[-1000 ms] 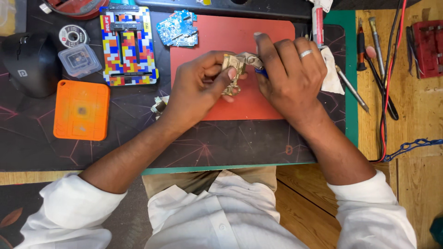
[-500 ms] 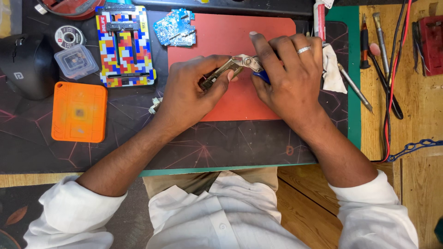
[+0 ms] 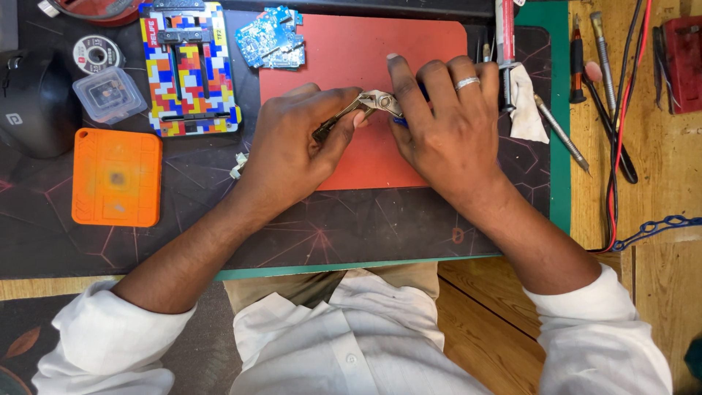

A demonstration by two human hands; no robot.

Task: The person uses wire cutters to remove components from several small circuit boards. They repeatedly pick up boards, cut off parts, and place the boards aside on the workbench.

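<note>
My left hand [image 3: 300, 143] grips the handles of small metal pliers [image 3: 363, 107] over a red work mat [image 3: 344, 55]. The pliers' jaws point right, toward my right hand [image 3: 439, 128]. That hand wears a ring and pinches a small blue part at the jaws; most of the part is hidden under the fingers. Both hands hover close together above the middle of the mat.
A multicoloured board holder [image 3: 190, 69] and a blue circuit board [image 3: 274, 36] lie at the back. An orange square case [image 3: 117, 175], a clear small box [image 3: 110, 93], a solder reel [image 3: 96, 53] and a black mouse [image 3: 33, 102] are left. Screwdrivers, tweezers and red-black cables [image 3: 621, 110] lie right.
The pliers have tilted from pointing down to lying nearly flat, jaws toward the right hand. Both hands stayed over the red mat, close together.
</note>
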